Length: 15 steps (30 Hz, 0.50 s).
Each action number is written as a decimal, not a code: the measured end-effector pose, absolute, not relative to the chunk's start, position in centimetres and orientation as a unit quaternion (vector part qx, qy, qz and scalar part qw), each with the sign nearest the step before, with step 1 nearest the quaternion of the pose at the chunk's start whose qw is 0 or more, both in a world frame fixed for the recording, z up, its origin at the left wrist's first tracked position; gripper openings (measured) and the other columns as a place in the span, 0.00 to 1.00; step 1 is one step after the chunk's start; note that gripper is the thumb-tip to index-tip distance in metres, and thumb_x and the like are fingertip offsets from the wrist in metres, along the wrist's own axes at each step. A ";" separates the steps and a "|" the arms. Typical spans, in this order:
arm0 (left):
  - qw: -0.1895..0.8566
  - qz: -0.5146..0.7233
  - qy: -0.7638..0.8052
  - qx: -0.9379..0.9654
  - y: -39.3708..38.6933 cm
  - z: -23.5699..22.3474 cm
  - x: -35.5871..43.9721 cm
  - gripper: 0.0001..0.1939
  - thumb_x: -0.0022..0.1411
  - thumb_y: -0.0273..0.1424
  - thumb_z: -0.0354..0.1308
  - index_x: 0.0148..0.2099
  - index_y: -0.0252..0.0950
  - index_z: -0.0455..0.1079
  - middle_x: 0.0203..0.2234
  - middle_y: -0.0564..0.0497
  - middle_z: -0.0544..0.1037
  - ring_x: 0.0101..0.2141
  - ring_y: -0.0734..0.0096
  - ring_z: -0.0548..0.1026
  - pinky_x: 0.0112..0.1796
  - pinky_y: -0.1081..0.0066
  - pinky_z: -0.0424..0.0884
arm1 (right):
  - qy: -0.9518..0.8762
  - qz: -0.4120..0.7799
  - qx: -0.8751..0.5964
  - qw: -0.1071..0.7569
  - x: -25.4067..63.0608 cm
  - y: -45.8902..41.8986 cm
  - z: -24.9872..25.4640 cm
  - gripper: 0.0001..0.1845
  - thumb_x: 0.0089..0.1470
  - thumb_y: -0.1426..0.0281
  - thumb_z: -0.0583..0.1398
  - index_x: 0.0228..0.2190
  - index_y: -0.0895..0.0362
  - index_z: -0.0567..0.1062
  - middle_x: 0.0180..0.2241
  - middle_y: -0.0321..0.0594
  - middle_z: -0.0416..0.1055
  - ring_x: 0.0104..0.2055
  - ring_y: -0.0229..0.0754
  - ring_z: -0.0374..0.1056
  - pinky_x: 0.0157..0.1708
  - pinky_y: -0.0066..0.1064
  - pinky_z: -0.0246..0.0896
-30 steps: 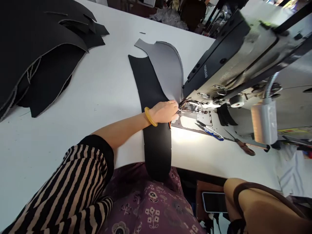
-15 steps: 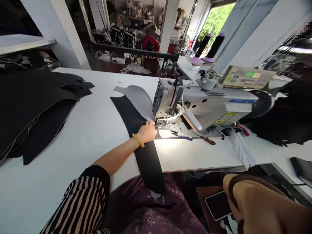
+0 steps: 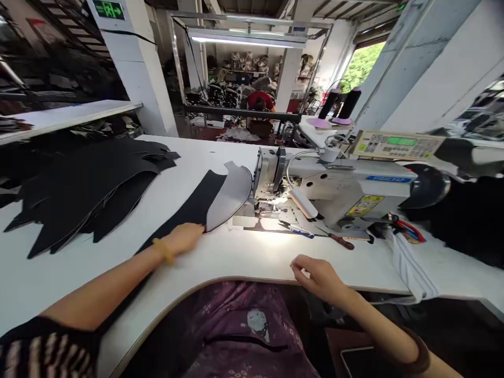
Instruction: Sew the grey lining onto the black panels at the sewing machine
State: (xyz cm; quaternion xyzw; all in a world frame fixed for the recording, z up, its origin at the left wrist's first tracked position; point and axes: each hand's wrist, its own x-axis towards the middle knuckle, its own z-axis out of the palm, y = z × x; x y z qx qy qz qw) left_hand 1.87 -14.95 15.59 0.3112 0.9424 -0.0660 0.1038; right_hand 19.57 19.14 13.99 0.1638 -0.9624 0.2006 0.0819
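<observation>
My left hand [image 3: 184,237], blurred by motion, rests on the near end of a long black fabric piece [image 3: 192,207] with a grey underside [image 3: 232,197], which lies left of the sewing machine [image 3: 338,189]. Its fingers lie over the fabric's edge; whether they grip it is unclear. My right hand [image 3: 319,275] hovers at the table's front edge with loosely curled, parted fingers and nothing in it. A yellow bangle [image 3: 161,249] circles my left wrist.
A stack of black cut pieces [image 3: 86,184] lies on the white table [image 3: 236,257] at the left. Blue-handled snips [image 3: 299,231] and brown-handled scissors [image 3: 340,240] lie by the machine's base. A control panel [image 3: 396,144] sits above the machine. A person in red [image 3: 260,101] works far behind.
My left hand has drawn the fabric piece away from the needle toward the left and near side. My right hand has come up to the table's front edge. The camera has tilted upward.
</observation>
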 end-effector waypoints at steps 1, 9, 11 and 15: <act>0.103 -0.077 0.952 0.278 -16.5 16.5 2.7 0.16 0.56 0.19 0.48 0.41 0.34 0.73 0.36 0.42 0.78 0.36 0.54 0.78 0.36 0.63 0.73 | -0.965 0.200 0.159 0.059 19.5 19.1 12.5 0.10 0.56 0.72 0.49 0.28 0.54 0.69 0.26 0.36 0.72 0.26 0.37 0.68 0.25 0.27 0.61; 0.012 -0.084 0.971 0.225 -11.4 15.4 6.3 0.27 0.64 0.38 0.53 0.61 0.30 0.59 0.51 0.36 0.71 0.47 0.53 0.74 0.41 0.63 0.72 | -0.907 0.260 0.313 0.109 14.2 10.6 8.4 0.11 0.57 0.73 0.51 0.37 0.57 0.72 0.39 0.43 0.74 0.42 0.43 0.70 0.41 0.36 0.69; 0.003 -0.094 0.972 0.213 -10.8 14.6 5.5 0.20 0.64 0.29 0.53 0.57 0.31 0.65 0.43 0.39 0.77 0.40 0.59 0.77 0.35 0.68 0.73 | -0.895 0.266 0.331 0.135 13.0 9.9 7.6 0.11 0.57 0.71 0.51 0.37 0.56 0.72 0.42 0.44 0.74 0.45 0.44 0.69 0.44 0.40 0.69; -0.074 -0.111 0.975 0.177 -17.2 19.4 5.5 0.09 0.59 0.21 0.57 0.41 0.35 0.74 0.23 0.50 0.77 0.25 0.69 0.75 0.28 0.74 0.70 | -0.888 0.312 0.323 0.102 12.0 11.2 6.1 0.12 0.59 0.65 0.51 0.36 0.55 0.73 0.44 0.43 0.74 0.46 0.45 0.69 0.45 0.43 0.69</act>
